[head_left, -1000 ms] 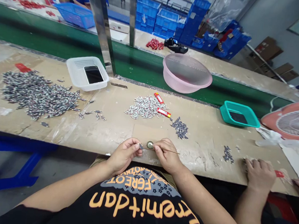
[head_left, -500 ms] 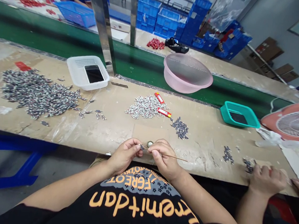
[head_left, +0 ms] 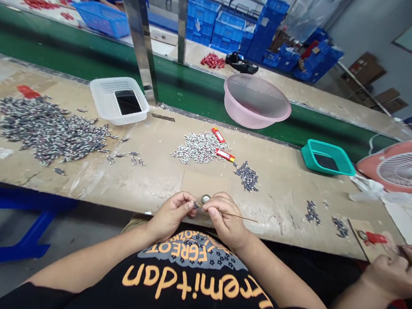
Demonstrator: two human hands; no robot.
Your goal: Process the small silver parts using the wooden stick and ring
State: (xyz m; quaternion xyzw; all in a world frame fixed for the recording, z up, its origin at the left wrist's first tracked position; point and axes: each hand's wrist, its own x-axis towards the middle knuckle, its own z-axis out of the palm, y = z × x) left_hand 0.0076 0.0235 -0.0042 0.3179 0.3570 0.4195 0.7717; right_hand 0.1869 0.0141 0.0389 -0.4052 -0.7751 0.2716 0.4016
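Between the thumb and fingers of my left hand (head_left: pixel 175 213) is a small dark grey piece (head_left: pixel 197 205), partly covered by the fingertips. My right hand (head_left: pixel 225 218) pinches a thin brown stick (head_left: pixel 242 218), its tip pointing left at the grey piece. Whether tip and piece touch is too small to tell. Just beyond my fingers a bottle cap (head_left: pixel 206 198) lies on the table. Farther out are a heap of small whitish pieces (head_left: pixel 197 148) and a smaller heap of dark grey pieces (head_left: pixel 248 177).
A large heap of grey-and-white pieces (head_left: pixel 51 130) covers the table's left. Behind stand a white basket (head_left: pixel 99 99) holding a phone, a pink basin (head_left: pixel 255 111) and a green basket (head_left: pixel 312 159). Two red packets (head_left: pixel 218 135) lie mid-table. A co-worker's hand (head_left: pixel 394 274) is at right.
My hands keep nearly the same pose, with the stick at the grey piece. The co-worker's hand at right has drawn back from the small grey pile, uncovering a cap and something red.
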